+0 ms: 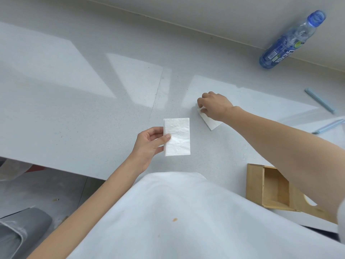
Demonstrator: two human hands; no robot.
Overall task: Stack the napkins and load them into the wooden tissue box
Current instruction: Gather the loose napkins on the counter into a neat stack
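My left hand (pixel 149 142) holds a small stack of folded white napkins (pixel 178 137) by its left edge, thumb on top, just above the grey table. Farther right, my right hand (pixel 214 105) is curled over another folded white napkin (pixel 211 122) that lies on the table, fingers pinching its far corner. The wooden tissue box (pixel 261 186) stands open at the table's near right edge, partly hidden under my right forearm, and nothing shows inside it.
A blue-capped plastic bottle (pixel 291 41) lies by the wall at the back right. Two light blue sticks (pixel 320 100) (pixel 328 126) rest at the right edge of the grey table (pixel 74 109). My white shirt covers the near middle.
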